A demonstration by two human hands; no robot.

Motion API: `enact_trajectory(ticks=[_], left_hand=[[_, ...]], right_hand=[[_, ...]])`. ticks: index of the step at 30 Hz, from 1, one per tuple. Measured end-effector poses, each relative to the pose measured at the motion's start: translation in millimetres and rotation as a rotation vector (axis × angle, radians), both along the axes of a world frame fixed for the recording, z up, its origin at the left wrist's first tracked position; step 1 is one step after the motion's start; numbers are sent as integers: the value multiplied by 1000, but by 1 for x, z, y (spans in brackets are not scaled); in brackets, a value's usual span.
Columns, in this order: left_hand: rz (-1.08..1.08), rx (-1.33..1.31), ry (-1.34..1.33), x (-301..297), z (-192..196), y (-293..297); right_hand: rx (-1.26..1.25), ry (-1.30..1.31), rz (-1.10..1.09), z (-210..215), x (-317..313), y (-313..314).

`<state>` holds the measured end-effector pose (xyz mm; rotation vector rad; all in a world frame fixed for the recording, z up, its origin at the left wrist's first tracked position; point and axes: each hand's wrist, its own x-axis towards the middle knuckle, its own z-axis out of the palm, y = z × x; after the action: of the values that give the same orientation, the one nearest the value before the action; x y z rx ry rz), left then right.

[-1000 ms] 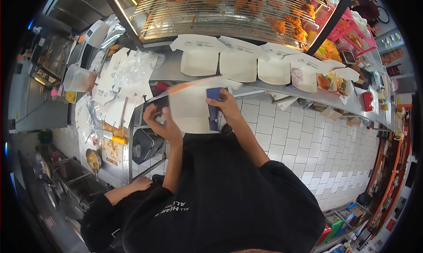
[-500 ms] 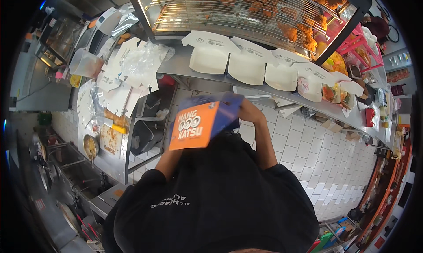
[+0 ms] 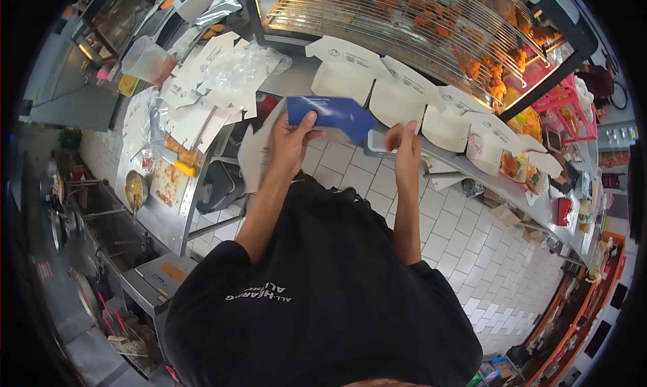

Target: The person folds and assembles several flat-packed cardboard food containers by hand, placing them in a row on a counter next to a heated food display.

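1. Right now the left hand (image 3: 291,144) has the carton (image 3: 327,113), its thumb laid across a blue panel and the other fingers tucked behind, a firm pinch near one end.
2. And that carton is up in front of the chest, over the gap between the two work surfaces; the blue panel bends at a crease and angles down to the right, with a pale side hanging below by the left wrist.
3. Across from it, the right hand (image 3: 406,148) hovers just beyond the panel's tip, fingers partly curled and blurred; whether the fingertips press together, I cannot tell.
4. Below them both, a black shirt (image 3: 323,279) fills the lower middle, forearms bare.
5. Just ahead on the metal counter (image 3: 294,79), open white boxes (image 3: 397,106) stand in a row, lids tipped back; toward the right end, some have food in them.
6. Behind the row, a lit display case (image 3: 254,16) shows browned pieces on wire racks.
7. Over to the left, flat white cartons (image 3: 205,114) lie heaped, a crumpled clear bag (image 3: 239,74) on top; nearer, a yellow-handled tool (image 3: 180,165) and a round metal bowl (image 3: 128,187).
8. Underfoot, pale tiles (image 3: 465,242) spread rightward.
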<state>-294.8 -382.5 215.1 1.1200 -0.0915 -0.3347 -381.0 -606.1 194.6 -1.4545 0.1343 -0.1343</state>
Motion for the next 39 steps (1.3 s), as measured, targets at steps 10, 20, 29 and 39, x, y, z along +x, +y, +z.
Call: enact_trajectory(ticks=[10,20,29,39], left_hand=[[-36,176,-241,3,15,-4],[-105,284,-340,16,12,9],[-54,128,-294,0,34,-16],[-26,78,-172,-22,16,-42]], right_hand=[[531,32,-175,51,22,48],[857,22,14,30,22,23],[457,-78,-320,35,23,61],[743,-76,-388,31,31,77]])
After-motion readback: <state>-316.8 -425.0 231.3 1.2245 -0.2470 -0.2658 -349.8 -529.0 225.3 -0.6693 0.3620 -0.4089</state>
